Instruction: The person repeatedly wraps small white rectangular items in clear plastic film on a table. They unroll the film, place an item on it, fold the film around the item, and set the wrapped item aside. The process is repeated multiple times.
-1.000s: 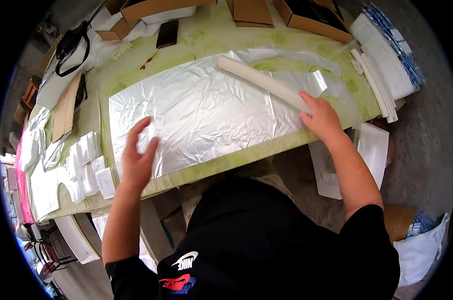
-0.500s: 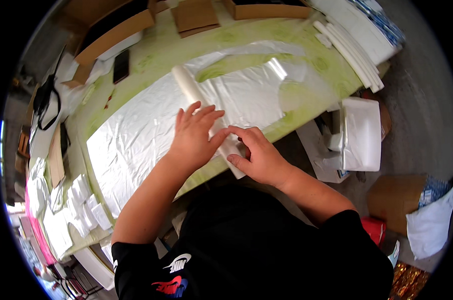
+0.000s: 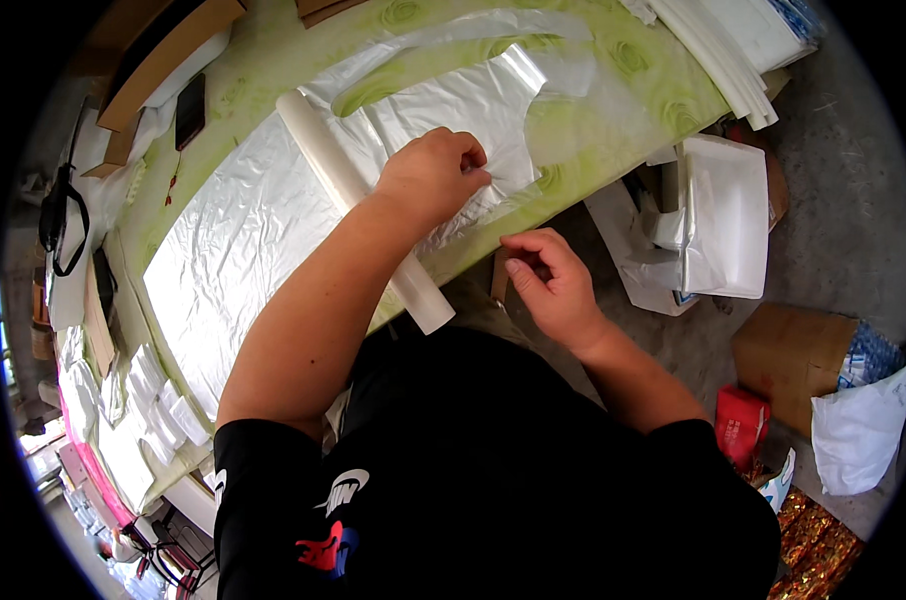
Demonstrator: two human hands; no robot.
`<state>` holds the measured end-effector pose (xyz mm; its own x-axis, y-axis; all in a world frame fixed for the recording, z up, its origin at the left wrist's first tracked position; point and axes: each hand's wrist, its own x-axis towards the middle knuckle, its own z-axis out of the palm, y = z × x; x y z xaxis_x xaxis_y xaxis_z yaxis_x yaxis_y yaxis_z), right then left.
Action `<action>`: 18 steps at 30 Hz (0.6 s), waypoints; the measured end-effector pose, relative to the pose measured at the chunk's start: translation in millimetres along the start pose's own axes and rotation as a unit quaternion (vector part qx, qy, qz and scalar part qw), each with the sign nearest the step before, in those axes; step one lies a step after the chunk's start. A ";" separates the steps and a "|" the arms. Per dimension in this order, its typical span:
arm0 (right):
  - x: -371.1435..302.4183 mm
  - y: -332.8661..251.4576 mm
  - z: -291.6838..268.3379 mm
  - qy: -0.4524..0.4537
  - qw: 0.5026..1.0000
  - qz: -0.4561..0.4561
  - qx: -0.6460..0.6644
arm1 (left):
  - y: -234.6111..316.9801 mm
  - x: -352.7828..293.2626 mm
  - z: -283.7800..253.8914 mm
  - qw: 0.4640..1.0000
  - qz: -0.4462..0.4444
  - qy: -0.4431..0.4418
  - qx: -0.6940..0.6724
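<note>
A thin, shiny translucent plastic sheet (image 3: 233,240) with a long cut-out lies wrinkled across the table. On it rests a whitish roll (image 3: 323,155), slanting past the near table edge. My left forearm crosses over this roll. Beyond it my left hand (image 3: 433,178) is closed, fingers curled and fingertips low over the sheet; whatever they pinch is hidden. Just off the table's near edge my right hand (image 3: 555,290) is also closed, its thumb against the curled index finger. I cannot make out anything in it.
A dark phone (image 3: 190,112) lies on the green-patterned table (image 3: 263,50) at far left. Folded white pieces (image 3: 158,405) sit near left. White rolled lengths (image 3: 708,65) lie at far right. A white bin (image 3: 728,215) and a cardboard box (image 3: 788,360) stand off the table at right.
My hands have come off the roll and moved apart. The left has closed and gone right over the sheet; the right has moved off the table edge. The whole view has shifted.
</note>
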<state>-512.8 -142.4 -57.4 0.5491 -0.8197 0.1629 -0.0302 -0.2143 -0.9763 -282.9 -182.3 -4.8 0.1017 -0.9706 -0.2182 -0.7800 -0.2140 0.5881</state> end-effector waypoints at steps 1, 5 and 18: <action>1.6 0.6 -1.2 0.010 1.000 0.009 0.010 | -1.7 2.2 1.0 1.000 -0.005 0.002 -0.010; 13.8 -15.2 -8.6 0.011 0.995 -0.063 -0.074 | -10.8 7.4 2.3 0.993 -0.044 0.005 -0.112; 209.8 18.5 -34.8 0.125 0.871 -0.037 -0.475 | -16.4 -4.6 -14.9 0.951 -0.103 -0.023 -0.290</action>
<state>-427.2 -336.8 -36.4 0.3833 -0.8496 0.3624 -0.7441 -0.5164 -0.4238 -261.3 -176.0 -1.9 0.1787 -0.8983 -0.4015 -0.2740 -0.4374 0.8565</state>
